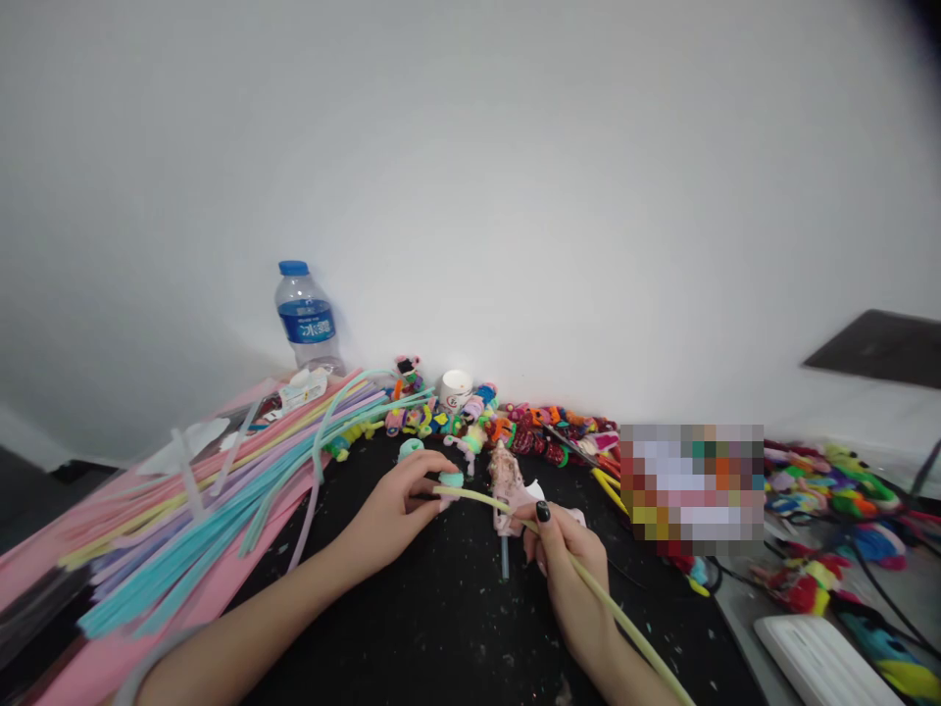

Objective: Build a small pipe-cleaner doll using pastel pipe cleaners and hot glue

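Observation:
My left hand (401,505) is closed, with thumb and fingers pinching a small mint-green fuzzy coil (451,479). A long pale yellow pipe cleaner (624,620) runs through the closed fingers of my right hand (566,554). Its far tip reaches the left fingertips, just below the coil, while its other end trails over my right forearm. Whether the tip touches the coil I cannot tell. Another mint-green coil (410,448) lies behind my left hand. Between the hands is a stained pink glue gun (506,482) with a clear stick (504,559) protruding toward me.
Pastel pipe cleaners (221,510) lie in a thick bundle on pink sheeting at left. A water bottle (305,319) and white paper cup (457,390) stand near the wall. Several fuzzy figures (529,431) line the black mat (412,628). Cables and a white device (819,659) are at right.

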Demonstrator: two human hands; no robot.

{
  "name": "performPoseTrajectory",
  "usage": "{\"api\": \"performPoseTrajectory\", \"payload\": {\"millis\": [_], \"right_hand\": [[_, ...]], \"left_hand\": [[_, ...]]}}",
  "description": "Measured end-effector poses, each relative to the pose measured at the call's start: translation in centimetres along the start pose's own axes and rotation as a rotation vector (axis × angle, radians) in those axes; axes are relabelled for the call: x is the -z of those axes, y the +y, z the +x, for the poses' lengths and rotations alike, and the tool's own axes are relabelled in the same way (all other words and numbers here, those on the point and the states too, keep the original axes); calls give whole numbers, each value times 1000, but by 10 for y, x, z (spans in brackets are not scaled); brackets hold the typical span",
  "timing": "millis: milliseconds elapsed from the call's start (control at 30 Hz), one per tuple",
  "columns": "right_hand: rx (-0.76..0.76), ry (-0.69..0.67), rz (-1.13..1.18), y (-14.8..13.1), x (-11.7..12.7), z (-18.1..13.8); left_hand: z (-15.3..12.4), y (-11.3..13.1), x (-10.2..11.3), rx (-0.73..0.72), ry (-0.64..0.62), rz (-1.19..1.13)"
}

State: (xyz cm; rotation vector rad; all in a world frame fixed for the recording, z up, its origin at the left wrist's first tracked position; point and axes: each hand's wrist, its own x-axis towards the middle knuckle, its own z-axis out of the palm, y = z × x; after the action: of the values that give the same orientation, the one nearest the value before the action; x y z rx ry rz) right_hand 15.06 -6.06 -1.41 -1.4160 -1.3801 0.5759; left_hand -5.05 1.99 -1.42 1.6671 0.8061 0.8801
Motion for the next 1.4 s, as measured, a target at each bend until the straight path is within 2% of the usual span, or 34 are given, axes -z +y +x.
{"api": "performPoseTrajectory", "payload": {"millis": [133,300,500,667,1033,1400], "right_hand": [[-12,7,-17,1,0,1],[-26,21,-13,2,1,1],[-24,35,-100,-3,1,3],[-36,44,-128,-4,0,4],[-46,47,-144,-2,1,4],[-34,27,-149,1,1,3]], "left_hand": [[1,1,-1,66,-26,-153],[1,0,0,185,-8,-177],[1,-6,2,151,8,-232],[1,-5,1,240,2,-336],[0,4,4,267,-21,-290],[2,2,5,294,44,-294]]}}
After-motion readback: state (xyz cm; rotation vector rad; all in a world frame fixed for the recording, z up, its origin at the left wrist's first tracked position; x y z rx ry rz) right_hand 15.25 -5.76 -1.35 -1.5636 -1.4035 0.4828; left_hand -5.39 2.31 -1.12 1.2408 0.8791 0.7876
